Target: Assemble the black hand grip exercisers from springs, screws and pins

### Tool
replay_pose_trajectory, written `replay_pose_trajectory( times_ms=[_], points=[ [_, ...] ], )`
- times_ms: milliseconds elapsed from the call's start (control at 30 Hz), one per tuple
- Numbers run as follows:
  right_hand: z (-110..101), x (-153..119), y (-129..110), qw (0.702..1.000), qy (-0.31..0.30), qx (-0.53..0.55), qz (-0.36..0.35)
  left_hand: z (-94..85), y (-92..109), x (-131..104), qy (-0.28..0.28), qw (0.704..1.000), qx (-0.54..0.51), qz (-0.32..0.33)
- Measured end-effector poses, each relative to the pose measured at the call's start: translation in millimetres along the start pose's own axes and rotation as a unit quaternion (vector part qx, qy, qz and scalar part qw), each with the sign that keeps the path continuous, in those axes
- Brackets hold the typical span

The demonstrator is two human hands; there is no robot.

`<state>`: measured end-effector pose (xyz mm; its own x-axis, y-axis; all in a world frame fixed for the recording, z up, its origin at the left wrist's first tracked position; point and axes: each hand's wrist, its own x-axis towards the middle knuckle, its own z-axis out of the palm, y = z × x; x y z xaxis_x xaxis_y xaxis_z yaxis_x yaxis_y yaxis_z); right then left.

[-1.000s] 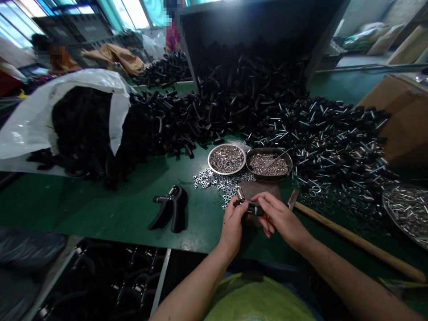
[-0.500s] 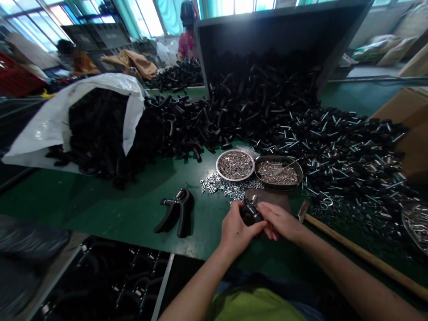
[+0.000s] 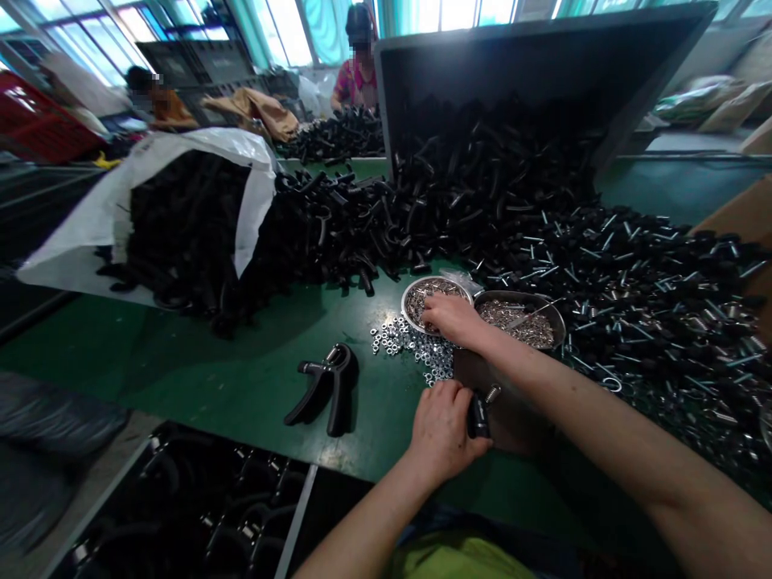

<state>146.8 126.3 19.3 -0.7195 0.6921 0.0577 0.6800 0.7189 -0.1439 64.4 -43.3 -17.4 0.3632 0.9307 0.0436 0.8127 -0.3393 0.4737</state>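
Note:
My left hand (image 3: 443,426) is closed around a black hand grip strengthener (image 3: 478,416), low over the near part of the table. A small coiled spring (image 3: 493,393) sticks out on its right side; my fingers hide much of the rest. My right hand (image 3: 447,315) reaches into a round metal bowl (image 3: 406,314) of small shiny metal pieces. Its fingers are bent down among them, and whatever they pinch is hidden. Left of my hands, another black hand grip strengthener (image 3: 338,398) with a spring at its top lies on the green table (image 3: 241,370).
Loose nuts (image 3: 395,338) lie before the bowl. Beside it stands an oval tin (image 3: 560,330) of small metal parts. Black handles spill from a white sack (image 3: 78,233) and a grey bin (image 3: 543,48). Knobbed bolts (image 3: 627,241) heap up rightward. Two people sit across.
My right hand has left the hand grip strengthener and moved up and forward into the round bowl. My left hand keeps hold, slightly lower and turned. The view has shifted a little.

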Motion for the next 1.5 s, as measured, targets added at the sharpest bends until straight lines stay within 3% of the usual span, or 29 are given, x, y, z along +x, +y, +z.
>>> replay_pose_trajectory(
  times_ms=[200, 367, 433, 500, 567, 733, 933, 1067, 1200, 1267, 1333, 1433, 1500],
  points=[
    [-1.5, 3.3, -3.9, 1.0, 0.002, 0.019, 0.003, 1.9, -1.1, 0.1, -0.001, 1.0, -0.013, 0.001],
    [-11.8, -32.6, -2.6, 0.99, 0.064, 0.093, 0.083, 3.1, -2.3, -0.5, 0.001, 1.0, -0.029, -0.007],
    [-13.1, -61.5, -4.8, 0.963, 0.096, 0.223, 0.118, 3.4, -2.6, -0.4, 0.001, 0.999, -0.031, -0.009],
    [-9.1, -93.8, -9.6, 0.904, 0.114, 0.381, 0.159, 3.4, -2.4, 0.2, 0.005, 0.999, -0.034, -0.011],
    [0.0, -123.0, -15.6, 0.869, 0.114, 0.442, 0.193, 2.9, -1.8, 1.1, 0.003, 0.999, -0.035, -0.008],
    [27.4, -156.0, -24.2, 0.935, 0.117, 0.296, 0.158, 0.3, 0.8, 2.5, -0.002, 1.0, -0.023, -0.009],
    [42.3, -158.0, -37.8, 0.974, 0.132, 0.144, 0.117, 1.5, 2.4, 2.4, -0.005, 1.0, -0.017, -0.011],
    [43.4, -166.1, -48.3, 0.983, 0.138, 0.064, 0.1, 4.5, 1.7, 1.9, 0.003, 1.0, -0.023, -0.011],
    [23.8, -167.9, -17.9, 0.979, 0.131, 0.122, 0.098, 4.4, 0.8, -0.1, 0.009, 0.999, -0.033, 0.011],
    [9.9, -163.2, 14.6, 0.968, 0.148, 0.099, 0.174, 3.5, 0.2, -1.0, -0.001, 0.999, -0.032, 0.029],
    [0.2, -155.0, 49.6, 0.955, 0.121, 0.012, 0.27, 3.3, -0.4, -1.3, -0.005, 0.999, -0.03, 0.038],
    [-1.5, -140.7, 88.4, 0.95, 0.081, -0.018, 0.301, 4.2, -1.0, -1.0, -0.001, 0.999, -0.029, 0.037],
    [3.2, -133.6, 100.4, 0.951, 0.07, -0.014, 0.302, 4.8, -0.7, -0.7, 0.002, 0.999, -0.032, 0.034]
  ],
)
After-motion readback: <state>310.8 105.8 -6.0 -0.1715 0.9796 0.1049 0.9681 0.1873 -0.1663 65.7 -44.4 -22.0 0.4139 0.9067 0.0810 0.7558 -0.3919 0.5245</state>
